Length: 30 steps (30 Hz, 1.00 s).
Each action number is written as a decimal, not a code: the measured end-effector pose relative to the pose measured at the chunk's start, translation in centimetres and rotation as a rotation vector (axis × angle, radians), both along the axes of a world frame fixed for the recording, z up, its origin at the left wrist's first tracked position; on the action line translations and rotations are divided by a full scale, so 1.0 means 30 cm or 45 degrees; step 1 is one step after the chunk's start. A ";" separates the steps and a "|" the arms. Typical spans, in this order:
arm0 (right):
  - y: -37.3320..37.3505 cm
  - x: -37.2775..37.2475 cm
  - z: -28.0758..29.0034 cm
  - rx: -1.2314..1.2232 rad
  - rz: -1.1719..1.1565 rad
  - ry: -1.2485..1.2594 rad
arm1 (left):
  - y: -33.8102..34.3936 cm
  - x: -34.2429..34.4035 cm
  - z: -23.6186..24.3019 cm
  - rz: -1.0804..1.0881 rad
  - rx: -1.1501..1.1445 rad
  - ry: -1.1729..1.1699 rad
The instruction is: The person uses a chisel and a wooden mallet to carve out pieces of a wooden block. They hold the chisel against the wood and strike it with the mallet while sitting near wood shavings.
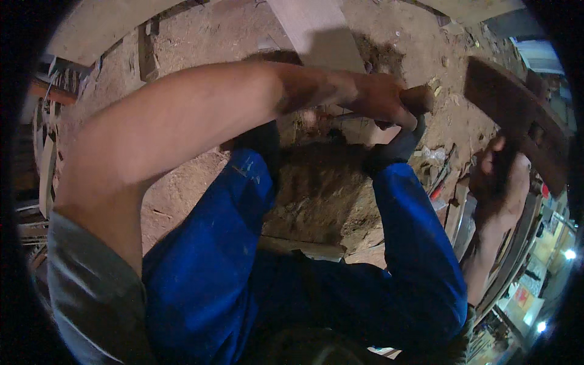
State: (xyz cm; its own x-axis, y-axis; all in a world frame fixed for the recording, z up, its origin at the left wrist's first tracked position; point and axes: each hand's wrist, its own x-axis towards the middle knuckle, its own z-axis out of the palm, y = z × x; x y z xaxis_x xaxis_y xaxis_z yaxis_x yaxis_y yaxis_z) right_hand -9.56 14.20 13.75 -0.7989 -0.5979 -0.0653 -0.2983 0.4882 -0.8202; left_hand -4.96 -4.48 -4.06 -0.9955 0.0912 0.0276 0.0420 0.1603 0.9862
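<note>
My left hand (380, 100) is closed around a rounded wooden piece (420, 98), perhaps a tool handle, held over my right shoe (386, 152); its lower part is hard to make out. At the right, my right hand (502, 182) grips a dark wooden mallet (499, 94), its long head raised beside the left hand. A pale board (307, 27) lies beyond the left hand, partly in shadow and partly hidden behind my arm and fingers.
I am seated low, legs in blue trousers (207, 231) bent over a dirt floor (176, 204). Planks (45, 170) line the left edge; stacked timber (456, 219) lies at the right. More boards (103, 30) lie along the far side. Lit lamps (569, 254) show at the right rim.
</note>
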 end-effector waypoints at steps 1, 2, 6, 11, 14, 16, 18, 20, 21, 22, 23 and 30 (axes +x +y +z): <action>-0.012 -0.002 0.041 0.232 0.061 -0.033 | 0.001 0.002 0.018 -0.015 0.019 0.002; -0.016 -0.004 0.067 0.466 0.118 -0.068 | 0.002 0.011 0.033 -0.028 0.060 -0.020; -0.012 0.010 0.063 -0.042 -0.023 -0.080 | -0.009 0.029 0.061 0.029 -0.033 -0.207; -0.034 -0.017 0.068 0.435 0.082 -0.147 | -0.017 0.006 0.063 -0.075 0.103 -0.180; -0.031 0.006 0.055 0.300 0.109 0.007 | -0.006 -0.005 0.023 -0.001 0.210 -0.140; -0.035 0.011 0.047 0.225 0.015 -0.066 | -0.003 0.002 0.001 0.042 0.279 -0.157; -0.052 0.010 0.066 0.162 0.017 -0.157 | -0.006 -0.012 -0.016 0.066 0.327 -0.149; -0.052 -0.011 0.082 0.230 0.080 -0.175 | -0.019 -0.028 -0.035 0.073 0.235 -0.133; -0.054 -0.013 0.101 0.275 0.100 -0.175 | -0.023 -0.033 -0.024 0.079 0.250 -0.110; -0.054 -0.018 0.120 0.320 0.118 -0.174 | -0.025 -0.039 -0.011 0.081 0.266 -0.086; -0.053 -0.038 0.140 0.407 0.175 -0.204 | -0.018 -0.040 0.001 0.080 0.347 -0.055; -0.202 -0.042 0.147 0.080 0.218 0.163 | -0.046 -0.008 -0.018 0.079 0.333 -0.193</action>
